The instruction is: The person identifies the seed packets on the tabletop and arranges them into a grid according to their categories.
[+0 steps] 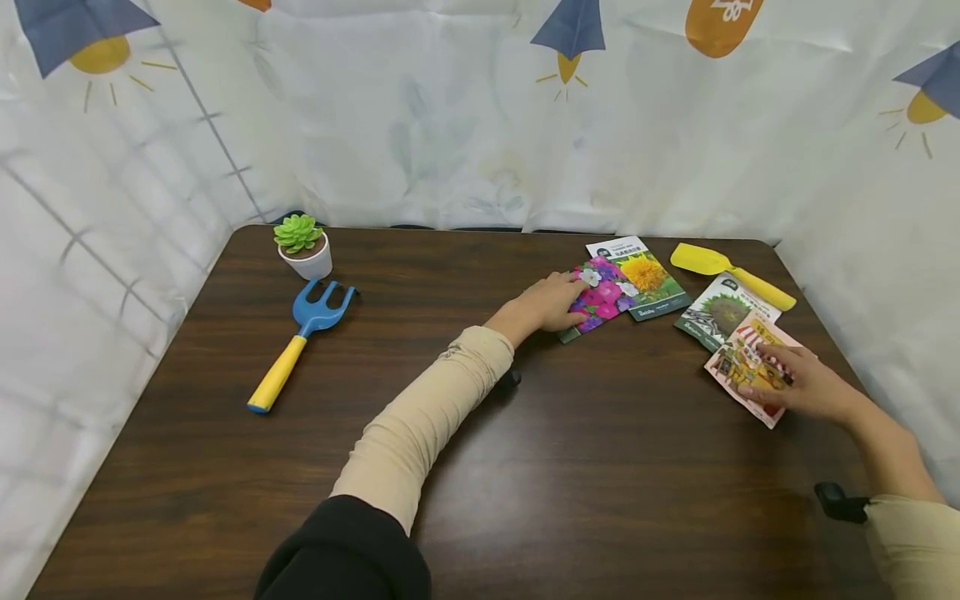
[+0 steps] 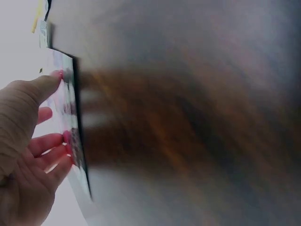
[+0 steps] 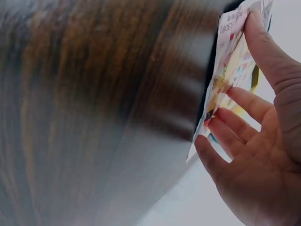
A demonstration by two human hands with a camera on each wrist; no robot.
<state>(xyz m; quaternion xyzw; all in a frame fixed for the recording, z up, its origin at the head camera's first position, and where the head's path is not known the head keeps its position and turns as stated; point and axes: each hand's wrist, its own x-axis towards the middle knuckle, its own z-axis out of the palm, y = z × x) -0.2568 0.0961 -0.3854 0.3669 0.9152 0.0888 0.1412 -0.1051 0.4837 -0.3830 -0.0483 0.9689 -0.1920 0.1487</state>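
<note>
Pink-flower packet (image 1: 604, 293) lies right of the table's (image 1: 600, 483) middle, lapping yellow-flower packet (image 1: 654, 277). Left hand (image 1: 546, 303): fingers spread, tips on it, no grip seen. Cartoon packet (image 1: 737, 362), farther right, laps green packet (image 1: 720, 314); right hand (image 1: 810, 382) likewise loosely spread, touching only. Risk: dragging either top packet could pull its overlapped neighbour along; green packet might then nudge yellow shovel (image 1: 733, 270).

Head view overlooks the table (image 1: 600, 475) wrist views skim.
</note>
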